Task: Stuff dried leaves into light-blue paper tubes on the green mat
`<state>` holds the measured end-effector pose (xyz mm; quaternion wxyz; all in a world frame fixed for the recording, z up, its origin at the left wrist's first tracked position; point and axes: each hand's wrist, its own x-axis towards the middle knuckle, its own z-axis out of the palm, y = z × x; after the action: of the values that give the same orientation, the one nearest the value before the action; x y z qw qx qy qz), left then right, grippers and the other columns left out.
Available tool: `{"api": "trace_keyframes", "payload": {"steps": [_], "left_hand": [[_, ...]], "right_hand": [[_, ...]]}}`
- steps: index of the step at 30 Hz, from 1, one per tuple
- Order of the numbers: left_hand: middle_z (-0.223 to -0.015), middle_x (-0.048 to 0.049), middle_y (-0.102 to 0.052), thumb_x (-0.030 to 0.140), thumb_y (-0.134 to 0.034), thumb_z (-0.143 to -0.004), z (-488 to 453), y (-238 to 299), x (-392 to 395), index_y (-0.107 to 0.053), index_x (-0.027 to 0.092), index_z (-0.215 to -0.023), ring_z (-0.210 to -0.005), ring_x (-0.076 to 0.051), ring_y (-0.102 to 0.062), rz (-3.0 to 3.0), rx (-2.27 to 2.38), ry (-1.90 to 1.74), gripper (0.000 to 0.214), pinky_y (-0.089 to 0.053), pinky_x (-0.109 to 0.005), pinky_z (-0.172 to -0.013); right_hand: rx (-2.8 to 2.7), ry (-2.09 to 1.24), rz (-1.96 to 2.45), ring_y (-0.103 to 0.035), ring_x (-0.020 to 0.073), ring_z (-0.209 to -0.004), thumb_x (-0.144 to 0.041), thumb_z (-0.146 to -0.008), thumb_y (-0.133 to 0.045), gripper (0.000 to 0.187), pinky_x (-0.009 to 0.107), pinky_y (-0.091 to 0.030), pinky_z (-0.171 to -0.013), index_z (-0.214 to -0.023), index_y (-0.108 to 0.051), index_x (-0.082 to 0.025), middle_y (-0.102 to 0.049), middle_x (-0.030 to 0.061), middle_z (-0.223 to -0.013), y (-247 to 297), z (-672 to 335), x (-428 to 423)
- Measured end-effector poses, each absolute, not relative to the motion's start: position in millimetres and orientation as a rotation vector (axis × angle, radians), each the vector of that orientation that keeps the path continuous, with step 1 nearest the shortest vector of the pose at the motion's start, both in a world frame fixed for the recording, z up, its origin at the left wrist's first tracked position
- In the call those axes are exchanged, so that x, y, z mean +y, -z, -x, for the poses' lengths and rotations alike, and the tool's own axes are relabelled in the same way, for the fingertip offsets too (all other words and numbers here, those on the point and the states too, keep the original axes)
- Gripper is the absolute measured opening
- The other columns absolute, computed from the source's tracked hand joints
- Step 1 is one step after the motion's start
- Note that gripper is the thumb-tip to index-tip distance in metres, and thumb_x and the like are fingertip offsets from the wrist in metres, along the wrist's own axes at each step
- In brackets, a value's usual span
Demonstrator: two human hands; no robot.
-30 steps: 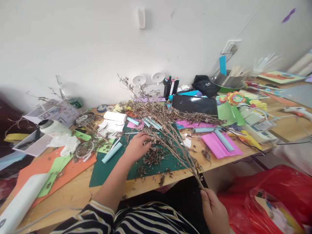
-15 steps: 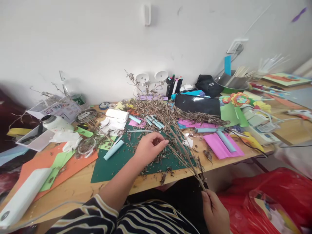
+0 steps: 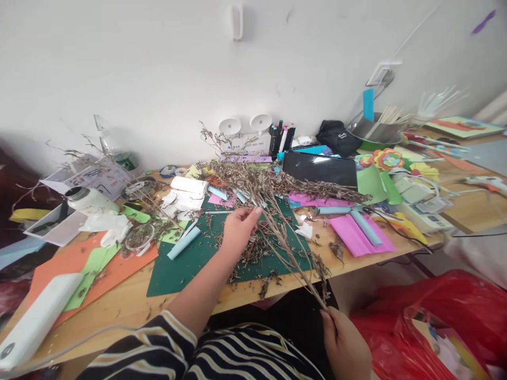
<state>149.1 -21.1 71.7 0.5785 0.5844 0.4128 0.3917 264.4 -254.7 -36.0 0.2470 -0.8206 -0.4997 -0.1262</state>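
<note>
Left hand [image 3: 237, 229] over the green mat [image 3: 178, 264], centre frame: fingers drawn together at the twigs of the dry branch [image 3: 285, 243]; a true pinch I cannot confirm. Lower right, right hand [image 3: 344, 343] is closed round its stem. Step, judged: stripping leaves. The next pull needs the stem held firm. Earlier, the left hand sat lower, fingers curled.
</note>
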Motion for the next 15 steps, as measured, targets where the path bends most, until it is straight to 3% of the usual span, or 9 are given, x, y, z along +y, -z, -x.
{"api": "trace_keyframes", "payload": {"steps": [4,15], "left_hand": [[-0.037,0.0052,-0.042,0.048,-0.057,-0.063,-148.8,-64.6,-15.0,-0.05,0.014,-0.055,-0.033,-0.004,-0.033,-1.189,0.935,-1.009,0.037,-0.024,-0.016,-0.034],[-0.05,0.0069,-0.032,0.043,-0.06,-0.062,-140.4,-65.0,-14.4,-0.047,0.015,-0.061,-0.043,-0.004,-0.029,-1.341,0.99,-0.933,0.031,-0.023,-0.018,-0.041]], "right_hand": [[-1.426,0.458,2.231,-0.06,0.0147,-0.053,-0.042,-0.085,-0.023,0.051,0.023,-0.043,-0.048,-0.07,-0.061,-0.014,-0.065,0.0074,-0.061,36.9,-264.8,-254.7],[-1.432,0.437,2.288,-0.059,0.0136,-0.052,-0.044,-0.085,-0.021,0.052,0.022,-0.043,-0.048,-0.07,-0.062,-0.015,-0.065,0.0068,-0.061,45.8,-265.9,-259.4]]}}
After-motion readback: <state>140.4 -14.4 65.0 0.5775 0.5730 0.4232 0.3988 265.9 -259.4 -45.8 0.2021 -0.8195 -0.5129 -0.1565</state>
